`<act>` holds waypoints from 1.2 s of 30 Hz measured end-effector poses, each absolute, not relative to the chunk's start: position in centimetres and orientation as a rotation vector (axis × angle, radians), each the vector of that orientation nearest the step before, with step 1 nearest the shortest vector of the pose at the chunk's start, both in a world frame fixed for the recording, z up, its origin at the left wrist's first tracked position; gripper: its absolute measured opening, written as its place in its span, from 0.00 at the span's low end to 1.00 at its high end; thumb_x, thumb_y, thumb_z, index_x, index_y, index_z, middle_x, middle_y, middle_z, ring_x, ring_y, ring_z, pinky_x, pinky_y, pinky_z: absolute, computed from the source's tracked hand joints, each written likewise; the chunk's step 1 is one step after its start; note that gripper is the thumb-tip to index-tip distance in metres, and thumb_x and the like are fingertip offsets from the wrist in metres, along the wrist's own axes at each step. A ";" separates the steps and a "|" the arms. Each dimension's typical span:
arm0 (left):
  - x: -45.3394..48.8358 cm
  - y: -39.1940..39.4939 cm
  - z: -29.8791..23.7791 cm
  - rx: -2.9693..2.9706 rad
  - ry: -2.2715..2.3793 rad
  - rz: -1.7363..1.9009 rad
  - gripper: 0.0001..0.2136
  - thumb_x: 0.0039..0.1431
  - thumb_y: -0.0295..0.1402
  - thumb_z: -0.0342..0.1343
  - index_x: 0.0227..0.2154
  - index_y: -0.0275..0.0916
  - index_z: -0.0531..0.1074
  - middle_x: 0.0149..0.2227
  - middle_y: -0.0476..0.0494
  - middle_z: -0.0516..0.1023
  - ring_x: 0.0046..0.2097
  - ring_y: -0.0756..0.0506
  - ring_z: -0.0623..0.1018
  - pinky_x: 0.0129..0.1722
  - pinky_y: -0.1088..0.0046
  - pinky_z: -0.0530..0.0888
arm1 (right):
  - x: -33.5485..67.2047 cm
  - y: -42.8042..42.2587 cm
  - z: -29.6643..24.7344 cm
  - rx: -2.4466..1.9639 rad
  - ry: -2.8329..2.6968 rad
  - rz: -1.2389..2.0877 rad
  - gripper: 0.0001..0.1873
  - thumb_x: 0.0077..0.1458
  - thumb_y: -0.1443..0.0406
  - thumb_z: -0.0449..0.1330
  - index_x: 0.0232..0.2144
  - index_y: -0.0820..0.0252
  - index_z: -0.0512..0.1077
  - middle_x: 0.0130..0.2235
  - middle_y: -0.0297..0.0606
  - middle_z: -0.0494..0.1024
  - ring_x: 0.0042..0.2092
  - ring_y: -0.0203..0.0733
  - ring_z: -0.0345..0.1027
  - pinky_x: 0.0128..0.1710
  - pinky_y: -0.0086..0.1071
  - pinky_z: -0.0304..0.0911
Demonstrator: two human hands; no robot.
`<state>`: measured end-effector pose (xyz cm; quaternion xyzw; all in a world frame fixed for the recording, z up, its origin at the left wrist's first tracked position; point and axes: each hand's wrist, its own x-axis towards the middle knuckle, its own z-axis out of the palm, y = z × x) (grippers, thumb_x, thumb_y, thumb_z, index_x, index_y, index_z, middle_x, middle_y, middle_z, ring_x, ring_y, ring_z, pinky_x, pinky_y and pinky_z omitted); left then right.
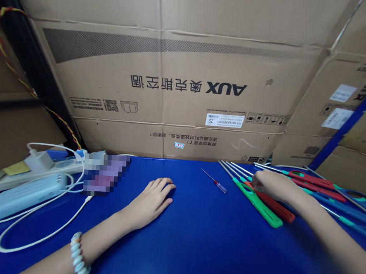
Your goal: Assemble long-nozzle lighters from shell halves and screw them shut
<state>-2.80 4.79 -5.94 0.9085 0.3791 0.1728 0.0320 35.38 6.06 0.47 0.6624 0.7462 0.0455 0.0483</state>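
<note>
My left hand (150, 201) lies flat on the blue table (195, 245), fingers stretched out and holding nothing. A pale bead bracelet (80, 261) circles that wrist. My right hand (268, 184) rests on a row of long screwdrivers at the right, its fingers curled down over a red-handled one (274, 205) beside a green-handled one (259, 204). Whether it grips the tool or only touches it is hidden. A small thin screwdriver (215, 182) with a red and blue handle lies alone between my hands.
More red, teal and blue long screwdrivers (328, 191) lie at the far right. A pale blue power bank (27, 194), white cable (41, 223) and white power strip (41, 167) sit at the left. Large cardboard boxes (179, 91) wall off the back.
</note>
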 end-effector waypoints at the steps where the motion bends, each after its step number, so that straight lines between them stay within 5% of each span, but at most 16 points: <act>1: -2.8 4.8 -5.9 2.796 1.165 0.533 0.13 0.69 0.37 0.42 0.53 0.43 0.62 0.53 0.40 0.65 0.55 0.39 0.66 0.53 0.57 0.66 | 35.7 6.2 0.5 2.024 2.251 0.125 0.10 0.45 0.75 0.55 0.23 0.61 0.75 0.28 0.45 0.77 0.31 0.49 0.72 0.27 0.31 0.53; 14: -4.0 5.9 -5.0 2.808 1.055 0.453 0.14 0.68 0.40 0.46 0.54 0.45 0.63 0.54 0.42 0.65 0.54 0.39 0.65 0.53 0.58 0.65 | 36.5 7.7 -0.4 2.020 2.148 0.011 0.07 0.51 0.70 0.58 0.30 0.60 0.77 0.32 0.44 0.79 0.35 0.49 0.73 0.27 0.30 0.53; 28: -3.8 5.7 -4.9 2.829 1.069 0.424 0.14 0.68 0.40 0.46 0.54 0.45 0.63 0.54 0.42 0.64 0.54 0.40 0.66 0.53 0.60 0.64 | 35.9 7.9 -1.4 2.005 2.117 0.187 0.19 0.61 0.56 0.51 0.31 0.63 0.74 0.35 0.52 0.78 0.38 0.54 0.74 0.29 0.33 0.58; 36: -5.6 7.7 -5.3 2.750 1.429 0.513 0.16 0.69 0.43 0.40 0.51 0.41 0.64 0.53 0.39 0.66 0.55 0.37 0.66 0.52 0.54 0.64 | 36.2 7.7 -1.0 2.066 2.169 0.205 0.10 0.54 0.72 0.52 0.27 0.61 0.73 0.30 0.46 0.77 0.35 0.48 0.73 0.28 0.30 0.54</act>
